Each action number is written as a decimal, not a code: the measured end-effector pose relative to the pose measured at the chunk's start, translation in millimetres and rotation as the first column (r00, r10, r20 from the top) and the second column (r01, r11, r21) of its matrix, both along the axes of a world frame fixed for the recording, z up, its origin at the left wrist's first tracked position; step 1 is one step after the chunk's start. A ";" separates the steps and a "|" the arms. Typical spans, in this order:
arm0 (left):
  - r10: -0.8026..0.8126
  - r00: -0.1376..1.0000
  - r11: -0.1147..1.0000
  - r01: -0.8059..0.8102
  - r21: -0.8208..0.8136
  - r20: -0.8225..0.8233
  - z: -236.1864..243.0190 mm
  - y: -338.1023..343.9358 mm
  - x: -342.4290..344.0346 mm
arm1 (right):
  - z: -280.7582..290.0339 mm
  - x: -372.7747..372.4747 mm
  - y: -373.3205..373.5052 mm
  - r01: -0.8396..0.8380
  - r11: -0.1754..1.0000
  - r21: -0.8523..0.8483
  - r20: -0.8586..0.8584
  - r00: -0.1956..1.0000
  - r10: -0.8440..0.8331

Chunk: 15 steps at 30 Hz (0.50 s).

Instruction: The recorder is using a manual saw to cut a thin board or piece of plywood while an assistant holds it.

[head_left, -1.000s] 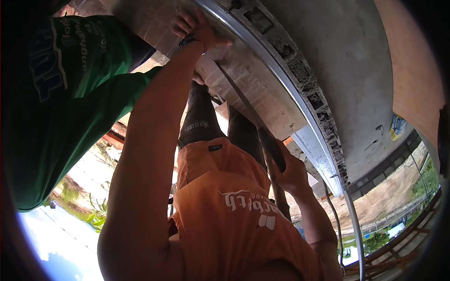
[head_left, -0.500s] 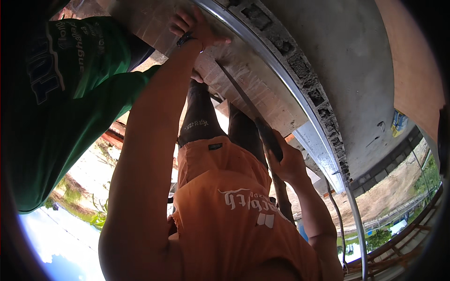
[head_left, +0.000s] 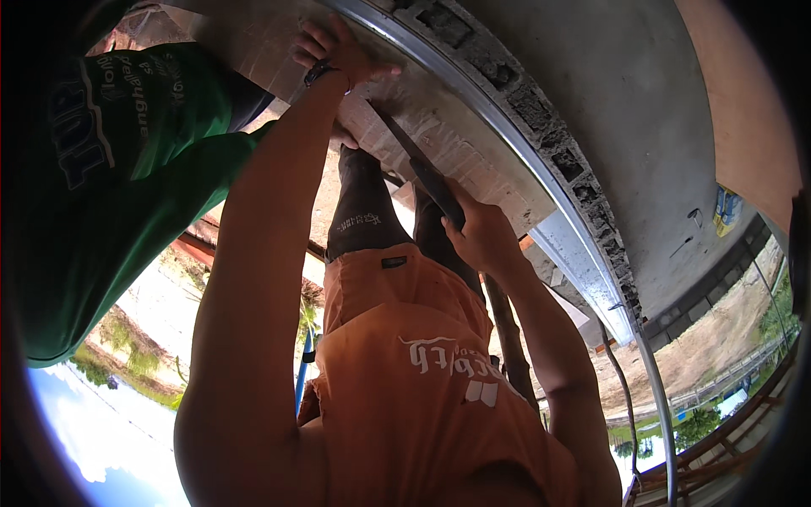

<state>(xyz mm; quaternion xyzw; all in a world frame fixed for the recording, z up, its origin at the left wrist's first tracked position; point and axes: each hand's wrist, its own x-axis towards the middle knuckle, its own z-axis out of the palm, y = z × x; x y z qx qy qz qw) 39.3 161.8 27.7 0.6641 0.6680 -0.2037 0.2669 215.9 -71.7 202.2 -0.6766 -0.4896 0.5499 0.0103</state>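
My left hand [head_left: 340, 57], a dark band at its wrist, lies with fingers spread on a flat, scuffed board [head_left: 473, 160]. My right hand [head_left: 483, 230] is wrapped round the dark handle of a handsaw [head_left: 441, 193]. The saw's blade slants up and left across the board, its far end a short way below my left hand. Whether its teeth sit in a cut is too hard to make out. Another person's hand [head_left: 343, 135] grips the board's near edge, close to my left wrist.
At the left stands a person in a green shirt [head_left: 160, 194]. A shiny metal channel [head_left: 507, 127] runs along the board's far side, beside a rough hollow-block wall top [head_left: 549, 135]. Beyond it spreads a grey concrete surface [head_left: 642, 110] with a yellow-and-blue packet [head_left: 726, 211].
My right hand has pushed the saw forward, up and to the left, away from my body. My left hand stays spread on the board.
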 end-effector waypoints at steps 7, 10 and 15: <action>-0.013 1.000 1.000 0.013 -0.020 -0.005 1.2 -9.4 -15.2 | -7.7 -22.8 -21.2 0.093 0.988 0.122 -0.138 0.988 -0.076; -0.010 0.999 0.998 0.008 -0.061 -0.031 1.3 -1.3 -17.9 | -9.6 -27.2 -19.7 0.102 0.989 0.110 -0.030 0.995 -0.099; 0.039 0.999 0.998 -0.039 -0.041 -0.008 3.2 -7.1 -14.2 | -0.5 -31.4 -7.6 0.016 0.999 -0.046 -0.010 1.000 -0.017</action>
